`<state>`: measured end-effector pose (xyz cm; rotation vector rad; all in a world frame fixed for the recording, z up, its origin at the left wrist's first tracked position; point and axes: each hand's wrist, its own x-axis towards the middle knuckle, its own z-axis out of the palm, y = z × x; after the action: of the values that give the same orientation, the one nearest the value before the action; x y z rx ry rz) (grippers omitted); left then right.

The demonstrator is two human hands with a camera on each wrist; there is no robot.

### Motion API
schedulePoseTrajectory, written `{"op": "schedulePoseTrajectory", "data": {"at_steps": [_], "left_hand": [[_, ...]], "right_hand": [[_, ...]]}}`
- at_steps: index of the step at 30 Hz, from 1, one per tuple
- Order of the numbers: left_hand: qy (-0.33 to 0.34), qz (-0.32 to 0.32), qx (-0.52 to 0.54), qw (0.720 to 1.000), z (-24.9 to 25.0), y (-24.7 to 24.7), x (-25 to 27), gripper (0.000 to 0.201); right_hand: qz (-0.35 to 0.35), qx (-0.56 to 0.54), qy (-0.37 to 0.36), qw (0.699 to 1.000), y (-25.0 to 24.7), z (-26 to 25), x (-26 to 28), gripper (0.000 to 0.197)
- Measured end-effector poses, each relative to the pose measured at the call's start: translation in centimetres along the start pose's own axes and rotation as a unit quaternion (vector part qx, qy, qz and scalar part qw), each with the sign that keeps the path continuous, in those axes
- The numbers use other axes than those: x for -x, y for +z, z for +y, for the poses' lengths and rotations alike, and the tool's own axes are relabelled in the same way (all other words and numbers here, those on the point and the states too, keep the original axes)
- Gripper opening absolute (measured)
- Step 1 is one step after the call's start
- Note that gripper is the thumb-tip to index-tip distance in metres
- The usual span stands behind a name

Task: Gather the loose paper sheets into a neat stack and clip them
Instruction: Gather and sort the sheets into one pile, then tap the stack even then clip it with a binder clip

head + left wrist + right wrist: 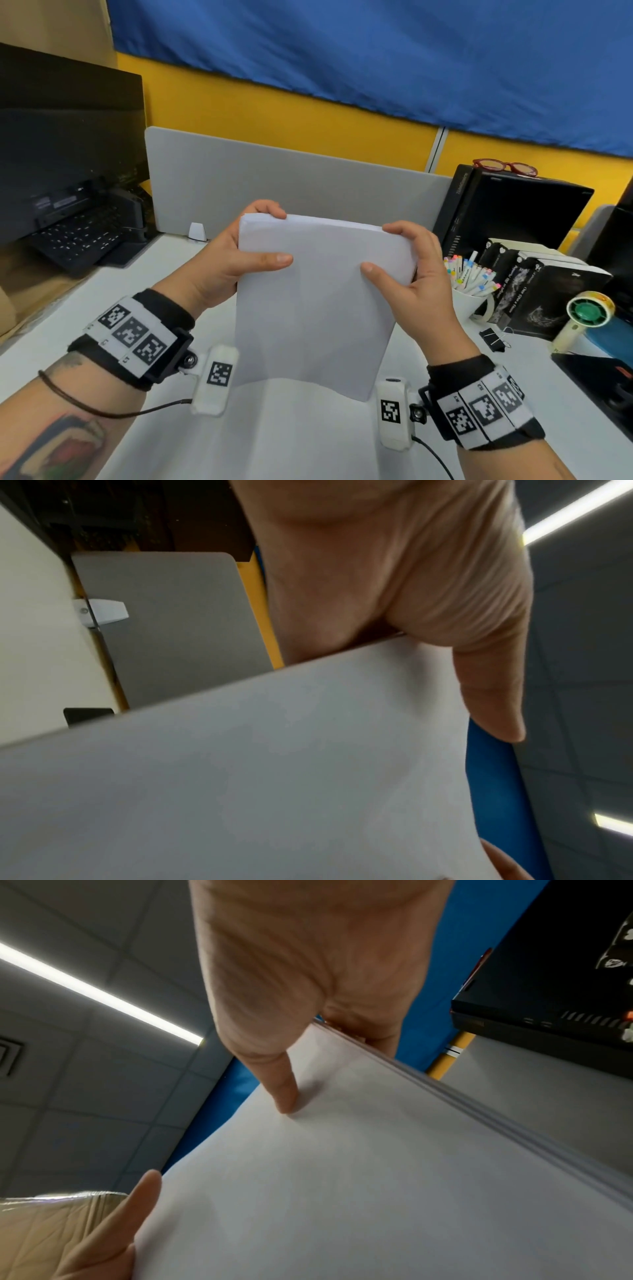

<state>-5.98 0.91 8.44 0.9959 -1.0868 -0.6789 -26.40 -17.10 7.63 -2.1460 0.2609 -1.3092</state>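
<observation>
A stack of white paper sheets [318,301] stands upright on its lower edge on the white desk [291,438], held between both hands. My left hand [239,250] grips its upper left side, thumb across the front and fingers curled over the top corner. My right hand [407,267] grips the upper right side the same way. In the left wrist view the thumb lies on the paper stack [274,777]. The right wrist view shows the paper stack [342,1177] with its layered edge, my right thumb pressing its face. A black binder clip [493,338] lies on the desk to the right.
A grey divider panel [291,178] stands behind the paper. A black keyboard [78,236] and monitor sit at the left. At the right are a white cup of markers [469,277], black books [534,284], a small hand fan [582,315] and a black box with red glasses on top.
</observation>
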Motion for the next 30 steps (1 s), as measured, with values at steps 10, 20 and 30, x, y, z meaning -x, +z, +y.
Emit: {"op": "schedulePoseTrajectory", "data": {"at_steps": [10, 20, 30], "left_hand": [[0.039, 0.095, 0.088, 0.991, 0.3, 1.3, 0.2, 0.026], [0.036, 0.075, 0.033, 0.996, 0.4, 1.0, 0.5, 0.028], [-0.094, 0.070, 0.000, 0.993, -2.1, 0.7, 1.1, 0.042]], "right_hand": [[0.032, -0.113, 0.057, 0.991, 0.7, 0.0, 0.9, 0.058], [0.073, -0.050, 0.033, 0.996, 0.4, -0.3, 0.7, 0.042], [0.063, 0.188, -0.084, 0.977, -0.1, -1.8, -0.4, 0.026]]}}
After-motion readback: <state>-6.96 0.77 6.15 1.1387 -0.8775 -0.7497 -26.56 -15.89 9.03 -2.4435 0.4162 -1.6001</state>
